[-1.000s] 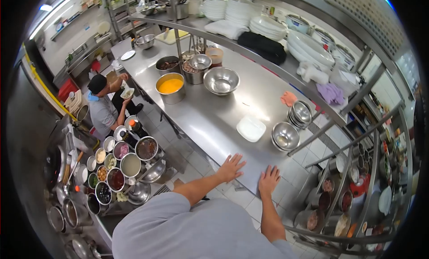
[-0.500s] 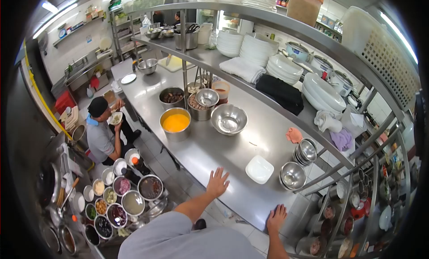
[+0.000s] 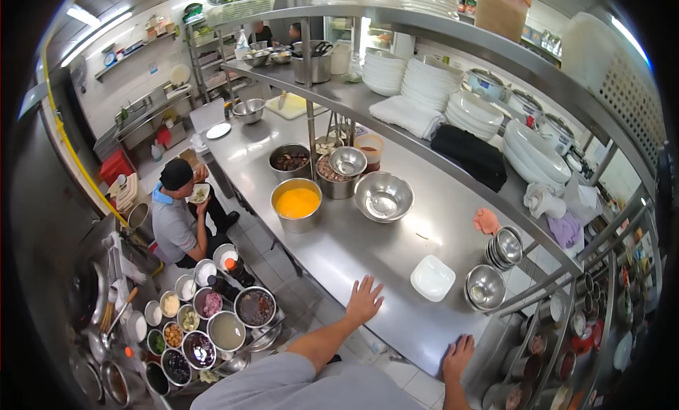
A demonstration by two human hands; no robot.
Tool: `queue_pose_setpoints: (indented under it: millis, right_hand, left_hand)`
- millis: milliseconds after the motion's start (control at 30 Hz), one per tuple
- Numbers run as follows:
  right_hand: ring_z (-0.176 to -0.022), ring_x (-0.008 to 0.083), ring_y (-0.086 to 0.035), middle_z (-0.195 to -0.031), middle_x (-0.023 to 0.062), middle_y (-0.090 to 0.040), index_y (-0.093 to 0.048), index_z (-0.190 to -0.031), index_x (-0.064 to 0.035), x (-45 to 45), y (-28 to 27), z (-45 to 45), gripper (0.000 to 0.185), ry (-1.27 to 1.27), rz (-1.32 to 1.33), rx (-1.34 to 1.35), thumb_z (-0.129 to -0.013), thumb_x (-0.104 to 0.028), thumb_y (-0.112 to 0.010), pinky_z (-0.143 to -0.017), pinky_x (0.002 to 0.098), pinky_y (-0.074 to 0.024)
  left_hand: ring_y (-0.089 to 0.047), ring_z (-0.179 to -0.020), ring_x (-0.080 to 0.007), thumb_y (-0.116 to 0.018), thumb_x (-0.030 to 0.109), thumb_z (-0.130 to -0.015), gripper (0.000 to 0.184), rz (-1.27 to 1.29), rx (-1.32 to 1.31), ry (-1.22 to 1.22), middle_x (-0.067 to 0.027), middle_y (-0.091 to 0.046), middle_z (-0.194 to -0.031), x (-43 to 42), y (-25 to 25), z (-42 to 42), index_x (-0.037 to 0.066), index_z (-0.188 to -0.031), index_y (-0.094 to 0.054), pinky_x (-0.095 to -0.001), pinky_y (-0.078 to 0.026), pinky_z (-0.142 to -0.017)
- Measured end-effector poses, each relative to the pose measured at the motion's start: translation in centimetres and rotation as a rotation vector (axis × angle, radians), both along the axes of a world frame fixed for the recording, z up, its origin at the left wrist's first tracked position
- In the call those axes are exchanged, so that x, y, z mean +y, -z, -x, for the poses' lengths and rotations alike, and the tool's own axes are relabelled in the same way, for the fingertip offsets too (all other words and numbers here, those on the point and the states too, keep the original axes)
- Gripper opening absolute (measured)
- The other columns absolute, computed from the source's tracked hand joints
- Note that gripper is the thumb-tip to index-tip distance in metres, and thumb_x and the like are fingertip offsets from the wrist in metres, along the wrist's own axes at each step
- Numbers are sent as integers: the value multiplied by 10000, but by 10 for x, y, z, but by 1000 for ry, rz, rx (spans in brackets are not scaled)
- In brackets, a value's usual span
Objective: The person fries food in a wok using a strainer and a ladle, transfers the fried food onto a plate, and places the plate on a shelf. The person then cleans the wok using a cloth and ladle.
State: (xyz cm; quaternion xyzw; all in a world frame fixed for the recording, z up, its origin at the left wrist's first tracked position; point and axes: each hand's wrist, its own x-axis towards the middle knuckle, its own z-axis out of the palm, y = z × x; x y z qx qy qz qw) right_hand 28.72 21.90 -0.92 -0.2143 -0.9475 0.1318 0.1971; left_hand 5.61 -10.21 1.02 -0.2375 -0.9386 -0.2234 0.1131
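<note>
My left hand (image 3: 364, 301) lies flat on the front edge of the steel table (image 3: 332, 247), fingers spread, with nothing in it. At the table's near right corner rests my right hand (image 3: 459, 356), its fingers stretched out over the edge and holding nothing. Between and beyond the hands sits a white square dish (image 3: 433, 278). To its right are a steel bowl (image 3: 485, 287) and a stack of small steel bowls (image 3: 505, 246). Farther back stand a wide steel bowl (image 3: 384, 197) and a pot of bright yellow-orange liquid (image 3: 296, 200).
A person (image 3: 182, 215) sits at the left, holding a bowl of food. Several containers of ingredients (image 3: 199, 350) crowd the lower left. Over the table runs a steel shelf (image 3: 417, 140) with stacked white plates (image 3: 430, 84) and a black cloth (image 3: 468, 155). An orange cloth (image 3: 486, 220) lies near the bowls.
The view has shifted slightly, so everything sits a little farther right and lower on the left side. Both my hands stay in place on the table.
</note>
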Motion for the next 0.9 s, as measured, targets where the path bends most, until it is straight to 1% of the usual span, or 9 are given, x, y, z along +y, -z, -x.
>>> queue_pose_setpoints:
  millis: [100,167,200,267,400,467,767,900]
  right_hand:
    - [-1362,441,-339,-1472,244,-397,-463,-1377,33,1,4,-1,525,14,-47,-12,-923,-217,-547,-1149,541,-221]
    - [-1376,430,-334,-1478,223,-398,-481,-1373,-2,-2,0,0,525,89,-58,-107,-929,-278,-533,-1125,555,-256]
    - [-1376,430,-334,-1478,223,-398,-481,-1373,-2,-5,-5,2,525,97,-64,-97,-929,-278,-533,-1125,555,-256]
    - [-1374,408,-351,-1477,210,-410,-499,-1363,-13,-9,-13,2,509,124,-71,-129,-906,-223,-568,-1129,526,-266]
    - [-1376,397,-357,-1475,191,-422,-511,-1354,-26,-8,-13,1,505,123,-34,-89,-894,-219,-585,-1111,519,-296]
    - [-1380,405,-348,-1484,188,-410,-526,-1344,-41,-6,-9,1,496,116,-34,-79,-899,-256,-570,-1076,519,-327]
    - [-1379,391,-356,-1477,177,-421,-502,-1360,-41,-7,-9,2,528,147,-30,-94,-881,-244,-596,-1065,537,-329]
    - [-1382,386,-354,-1474,173,-428,-500,-1361,-35,-6,-5,0,533,148,-31,-48,-881,-246,-598,-1067,536,-325]
  left_hand:
    - [-308,-1421,-375,-490,386,-980,469,6,10,5,-225,-373,-1495,0,1,0,133,-1375,-517,-564,-248,-1144]
    - [-323,-1413,-371,-493,390,-978,468,14,20,5,-223,-382,-1489,0,1,-1,137,-1371,-525,-563,-259,-1138]
    - [-323,-1413,-371,-493,390,-978,468,7,30,12,-223,-382,-1489,0,0,1,137,-1371,-525,-563,-259,-1138]
    - [-333,-1407,-370,-503,386,-971,466,13,14,1,-222,-393,-1479,1,2,0,141,-1367,-531,-562,-266,-1133]
    - [-343,-1401,-365,-520,375,-960,462,10,21,-12,-219,-406,-1470,2,1,-1,145,-1360,-537,-564,-272,-1130]
    - [-341,-1402,-364,-521,372,-959,460,8,29,-12,-216,-407,-1470,2,2,-1,144,-1358,-538,-563,-272,-1131]
    - [-322,-1413,-358,-522,367,-957,454,14,15,-9,-203,-394,-1480,2,2,-2,145,-1354,-534,-561,-260,-1138]
    - [-313,-1417,-355,-519,364,-957,455,6,-6,-5,-200,-394,-1476,3,1,-1,144,-1354,-530,-560,-245,-1145]
